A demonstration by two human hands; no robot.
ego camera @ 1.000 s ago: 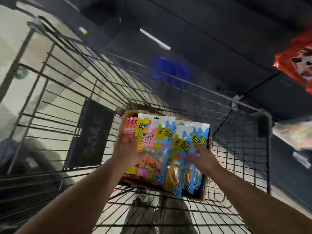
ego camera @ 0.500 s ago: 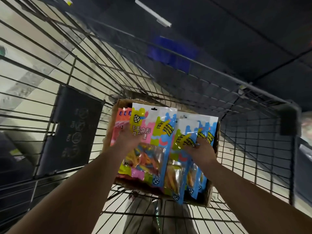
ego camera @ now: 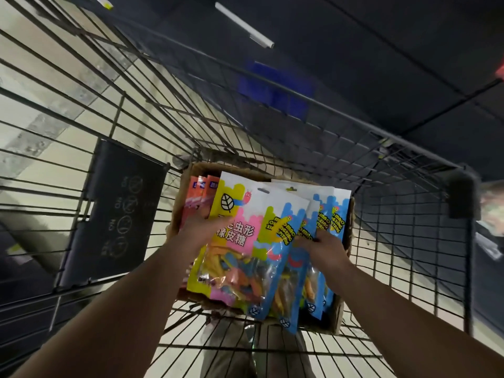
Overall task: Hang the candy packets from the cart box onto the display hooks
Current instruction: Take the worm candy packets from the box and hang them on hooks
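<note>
A cardboard box (ego camera: 338,315) sits in the wire cart (ego camera: 409,186) at the centre of the frame, with orange packets (ego camera: 199,192) standing in its upper left corner. A fan of about 4 candy packets (ego camera: 245,214), yellow, pink and blue, is held over the box, lower ends overhanging its near wall. The left hand (ego camera: 196,230) grips the fan's left edge, fingers tucked behind it. The right hand (ego camera: 324,246) pinches the blue ones at mid-height, fingers curled.
</note>
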